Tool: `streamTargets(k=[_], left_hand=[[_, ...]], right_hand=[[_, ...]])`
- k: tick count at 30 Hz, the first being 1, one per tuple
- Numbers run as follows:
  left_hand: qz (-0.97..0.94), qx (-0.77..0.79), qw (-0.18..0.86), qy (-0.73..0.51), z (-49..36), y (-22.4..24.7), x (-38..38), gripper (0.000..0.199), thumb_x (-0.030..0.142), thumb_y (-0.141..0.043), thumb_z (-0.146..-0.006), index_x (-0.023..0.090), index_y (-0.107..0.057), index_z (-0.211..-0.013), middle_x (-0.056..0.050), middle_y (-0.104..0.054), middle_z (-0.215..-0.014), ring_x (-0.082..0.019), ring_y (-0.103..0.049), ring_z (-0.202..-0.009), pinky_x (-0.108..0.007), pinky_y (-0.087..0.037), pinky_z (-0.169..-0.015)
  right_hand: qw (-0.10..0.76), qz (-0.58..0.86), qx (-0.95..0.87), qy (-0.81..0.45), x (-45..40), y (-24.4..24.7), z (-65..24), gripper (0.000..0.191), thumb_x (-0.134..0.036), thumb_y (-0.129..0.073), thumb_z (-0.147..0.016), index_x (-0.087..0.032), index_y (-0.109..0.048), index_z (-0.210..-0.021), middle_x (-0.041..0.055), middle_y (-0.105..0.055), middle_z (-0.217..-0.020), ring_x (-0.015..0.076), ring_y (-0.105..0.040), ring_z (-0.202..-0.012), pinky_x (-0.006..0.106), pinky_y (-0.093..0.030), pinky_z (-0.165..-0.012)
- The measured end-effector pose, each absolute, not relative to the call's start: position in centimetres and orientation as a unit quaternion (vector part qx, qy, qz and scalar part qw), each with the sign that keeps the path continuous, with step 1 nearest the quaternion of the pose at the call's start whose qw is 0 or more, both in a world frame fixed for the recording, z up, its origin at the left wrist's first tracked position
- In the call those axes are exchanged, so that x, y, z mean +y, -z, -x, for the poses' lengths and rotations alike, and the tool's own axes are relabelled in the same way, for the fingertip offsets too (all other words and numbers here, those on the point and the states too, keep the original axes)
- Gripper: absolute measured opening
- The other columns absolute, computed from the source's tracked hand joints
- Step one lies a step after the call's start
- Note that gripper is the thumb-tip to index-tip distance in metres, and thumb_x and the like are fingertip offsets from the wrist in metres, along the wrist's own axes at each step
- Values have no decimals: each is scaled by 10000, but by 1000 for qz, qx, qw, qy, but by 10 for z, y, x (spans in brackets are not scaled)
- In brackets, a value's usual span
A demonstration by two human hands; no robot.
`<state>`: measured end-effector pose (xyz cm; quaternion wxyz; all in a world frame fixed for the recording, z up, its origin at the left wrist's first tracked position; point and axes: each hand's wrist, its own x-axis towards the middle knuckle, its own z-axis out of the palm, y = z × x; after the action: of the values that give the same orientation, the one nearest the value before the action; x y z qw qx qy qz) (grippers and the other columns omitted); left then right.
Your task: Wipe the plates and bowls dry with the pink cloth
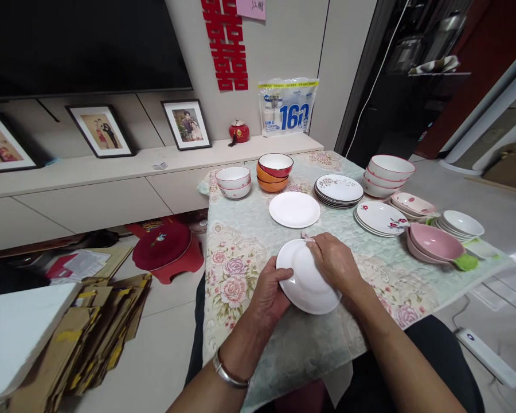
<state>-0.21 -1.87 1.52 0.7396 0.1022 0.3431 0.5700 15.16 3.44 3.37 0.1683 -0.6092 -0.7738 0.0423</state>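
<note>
A white round plate (308, 281) is tilted above the near part of the flowered tablecloth (236, 269). My left hand (272, 289) grips its left edge, thumb on top and fingers underneath. Over the upper right rim bends my right hand (333, 261), its fingers closed on a small pinkish cloth (308, 237) that pokes out at the rim. Just beyond lies another white plate (294, 210), flat on the table.
Behind are white bowls (234, 182), red and orange bowls (274, 172) and stacked patterned plates (338, 190). To the right stand flowered plates (380, 218), pink dishes (436, 243), small white dishes (461, 224) and tall bowls (389, 174). A red stool (167, 252) is left of the table.
</note>
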Motion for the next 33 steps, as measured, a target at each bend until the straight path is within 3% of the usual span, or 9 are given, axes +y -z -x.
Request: streamTargets(k=[5, 9, 17, 26, 33], left_hand=[[-134, 320, 755, -556, 2, -16, -20, 520, 100, -733, -587, 137, -673, -1102, -64, -739, -872, -203, -652, -730, -327, -483, -731], [-137, 309, 757, -558, 2, -13, -21, 509, 73, -747, -582, 152, -684, -1081, -49, -741, -870, -195, -660, -734, -327, -481, -766], [-152, 300, 766, -548, 2, -17, -20, 595, 71, -734, -583, 133, -645, -1168, -94, -748, -992, -287, -676, -933, -394, -493, -861], [-136, 292, 769, -552, 2, -16, -21, 696, 24, -734, -547, 195, -602, -1209, -51, -725, -966, -232, -672, -830, -374, -487, -833], [-129, 300, 757, -566, 3, -17, -20, 695, 36, -744, -516, 194, -605, -1178, -65, -724, -1038, -294, -658, -967, -442, -485, -902]], right_hand=[[208, 490, -845, -51, 26, -33, -138, 326, -212, -425, -989, -149, -623, -1240, 124, -660, -1204, 249, -582, -1106, 364, -451, -910], [229, 391, -887, -88, 25, -36, -134, 325, -251, -418, -1003, -190, -621, -1249, 101, -647, -1261, 228, -562, -1153, 389, -434, -973], [214, 562, -798, -42, 34, -36, -151, 291, -275, -416, -1003, -157, -672, -1079, 123, -678, -1031, 243, -598, -1001, 344, -446, -856], [226, 411, -883, -31, 24, -42, -128, 270, -264, -449, -1000, -182, -644, -1167, 102, -655, -1158, 239, -550, -1062, 384, -400, -930], [205, 571, -795, 5, 34, -37, -151, 305, -282, -410, -1009, -152, -681, -1061, 126, -674, -1031, 262, -580, -969, 362, -438, -817]])
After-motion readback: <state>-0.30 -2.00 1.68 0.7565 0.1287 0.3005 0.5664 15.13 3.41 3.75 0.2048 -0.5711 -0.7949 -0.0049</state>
